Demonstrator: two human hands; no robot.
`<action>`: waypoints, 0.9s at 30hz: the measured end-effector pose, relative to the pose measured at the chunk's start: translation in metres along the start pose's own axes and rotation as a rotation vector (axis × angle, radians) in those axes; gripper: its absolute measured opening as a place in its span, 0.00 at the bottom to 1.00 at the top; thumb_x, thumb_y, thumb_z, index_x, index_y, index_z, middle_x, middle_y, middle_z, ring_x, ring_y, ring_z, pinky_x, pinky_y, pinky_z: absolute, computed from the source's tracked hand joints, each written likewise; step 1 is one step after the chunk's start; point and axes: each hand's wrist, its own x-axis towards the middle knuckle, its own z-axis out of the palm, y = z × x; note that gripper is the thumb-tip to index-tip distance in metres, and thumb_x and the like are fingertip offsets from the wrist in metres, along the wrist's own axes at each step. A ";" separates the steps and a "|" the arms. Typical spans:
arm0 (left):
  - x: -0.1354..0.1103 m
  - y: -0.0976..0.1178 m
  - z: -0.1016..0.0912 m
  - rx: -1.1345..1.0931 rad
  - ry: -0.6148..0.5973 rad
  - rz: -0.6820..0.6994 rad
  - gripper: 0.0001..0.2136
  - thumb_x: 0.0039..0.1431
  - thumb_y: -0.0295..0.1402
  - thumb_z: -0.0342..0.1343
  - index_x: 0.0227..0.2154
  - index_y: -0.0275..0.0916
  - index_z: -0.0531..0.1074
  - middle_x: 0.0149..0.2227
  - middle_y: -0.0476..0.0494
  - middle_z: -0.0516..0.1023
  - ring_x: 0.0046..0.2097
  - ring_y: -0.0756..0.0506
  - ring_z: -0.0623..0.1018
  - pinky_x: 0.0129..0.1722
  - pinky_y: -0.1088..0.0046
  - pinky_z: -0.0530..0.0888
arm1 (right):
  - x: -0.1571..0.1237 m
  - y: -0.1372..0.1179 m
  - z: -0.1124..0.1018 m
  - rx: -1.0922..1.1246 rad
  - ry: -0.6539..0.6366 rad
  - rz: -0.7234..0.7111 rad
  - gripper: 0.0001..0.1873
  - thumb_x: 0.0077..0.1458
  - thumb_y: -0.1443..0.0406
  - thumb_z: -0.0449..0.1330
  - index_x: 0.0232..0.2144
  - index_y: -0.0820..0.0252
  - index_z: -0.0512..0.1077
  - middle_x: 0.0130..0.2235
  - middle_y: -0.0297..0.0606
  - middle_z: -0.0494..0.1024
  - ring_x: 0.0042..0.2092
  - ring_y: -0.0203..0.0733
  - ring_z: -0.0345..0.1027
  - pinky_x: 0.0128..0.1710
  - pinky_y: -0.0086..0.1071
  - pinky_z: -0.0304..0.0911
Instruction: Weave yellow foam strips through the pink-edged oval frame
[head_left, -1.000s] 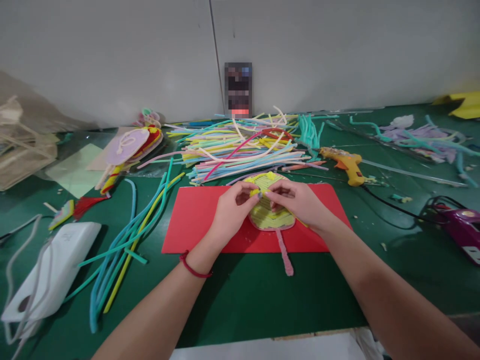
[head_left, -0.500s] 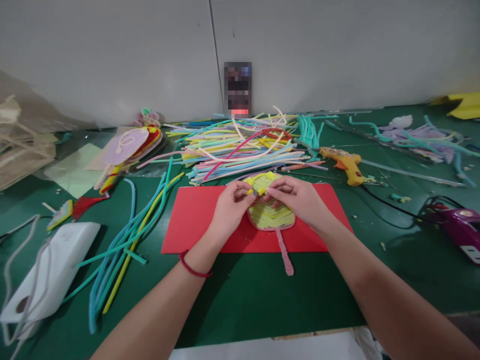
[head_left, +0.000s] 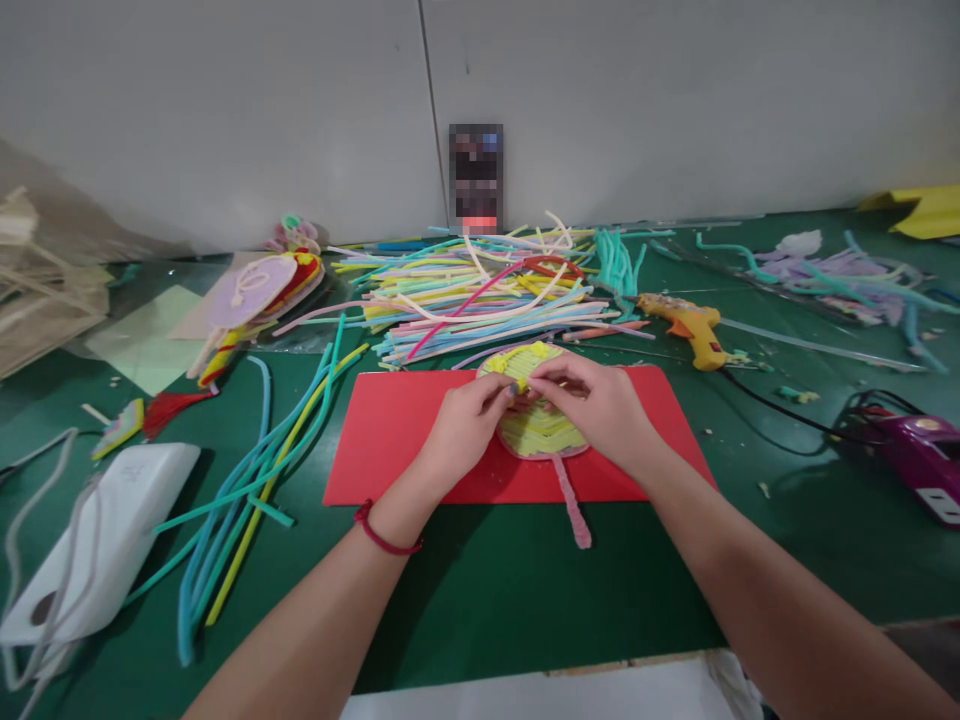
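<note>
A round, pale yellow fan (head_left: 551, 432) made of pipe cleaners, with a pink rim and a pink handle (head_left: 574, 505), lies on a red sheet (head_left: 397, 430). Over its upper half, a bright yellow pipe cleaner (head_left: 523, 383) is pinched between my fingertips. My left hand (head_left: 476, 410) grips it from the left, thumb against index finger. From the right, my right hand (head_left: 589, 395) pinches it close to the left fingertips. Part of the fan and most of the held piece are hidden behind the fingers.
Behind the sheet lies a heap of coloured pipe cleaners (head_left: 465, 310). A yellow glue gun (head_left: 694, 330) rests at right, its cable running to a purple device (head_left: 919, 460). Loose blue, green and yellow pipe cleaners (head_left: 262, 480) and a white power bank (head_left: 112, 540) are at left.
My fingertips have shifted slightly on the yellow pipe cleaner and come closer together, showing less of it. The fan has barely moved.
</note>
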 end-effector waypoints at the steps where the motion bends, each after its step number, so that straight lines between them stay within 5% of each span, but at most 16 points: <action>1: 0.000 0.000 0.000 -0.012 0.003 -0.003 0.09 0.58 0.32 0.45 0.30 0.39 0.71 0.33 0.47 0.77 0.36 0.48 0.76 0.36 0.74 0.71 | 0.000 0.000 0.000 -0.013 0.001 -0.009 0.06 0.52 0.61 0.57 0.30 0.56 0.71 0.30 0.36 0.77 0.33 0.41 0.72 0.32 0.33 0.68; 11: 0.002 -0.006 0.006 -0.407 -0.052 -0.143 0.10 0.57 0.35 0.46 0.29 0.38 0.71 0.32 0.45 0.77 0.34 0.47 0.77 0.38 0.68 0.75 | 0.000 -0.001 0.001 -0.234 0.072 -0.164 0.04 0.52 0.64 0.57 0.28 0.58 0.71 0.31 0.37 0.75 0.35 0.40 0.68 0.31 0.31 0.62; 21: 0.000 -0.006 0.010 -0.429 0.046 -0.144 0.09 0.55 0.35 0.48 0.24 0.37 0.68 0.28 0.48 0.74 0.33 0.48 0.77 0.35 0.70 0.75 | -0.003 0.003 0.005 -0.348 0.105 -0.290 0.06 0.55 0.64 0.55 0.29 0.58 0.70 0.30 0.38 0.74 0.33 0.40 0.68 0.29 0.31 0.62; 27: -0.002 -0.001 0.011 -0.255 0.184 -0.106 0.10 0.56 0.34 0.47 0.25 0.36 0.69 0.28 0.48 0.74 0.34 0.49 0.74 0.33 0.76 0.72 | -0.004 0.004 0.008 -0.385 0.155 -0.473 0.04 0.55 0.68 0.54 0.30 0.59 0.70 0.30 0.39 0.75 0.35 0.40 0.69 0.33 0.32 0.65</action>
